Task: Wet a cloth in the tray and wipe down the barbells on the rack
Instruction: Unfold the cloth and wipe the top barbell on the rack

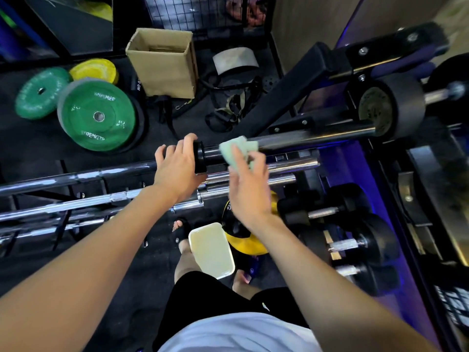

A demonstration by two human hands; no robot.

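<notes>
Two hands at work over the top barbell (317, 138) on the rack (63, 219).

Left hand (177, 168): curled over the bar just left of the black collar (200, 158), fingers (189, 142) wrapped across the top, thumb side against the collar's face. Grip on the barbell, steadying it.

Right hand (250, 184): raised just below the sleeve of the same bar, index finger extended up the near face of the cloth (238, 149), other fingers loosely bent behind it. Holding the cloth, pale green and folded, against the sleeve just right of the collar. Upper part of cloth projecting above and beyond the fingertips, lapped over the chrome; lower part hidden behind the fingers. Thumb position not discernible.

Further barbells (253, 179) racked in parallel rows beneath the top one, chrome ends close under both hands.

Tray (212, 250): cream-coloured, rectangular, on the floor between the feet and beside a yellow and black weight (243, 240). Well apart from the cloth. Contents not discernible.

Surroundings: green plates (97, 115) and a yellow plate (94, 69) on the floor at upper left, cardboard box (162, 62) beyond them, black dumbbells (342, 224) on the right, black bench pad (291, 90) angled behind the bar, straps (228, 110) on the floor.
</notes>
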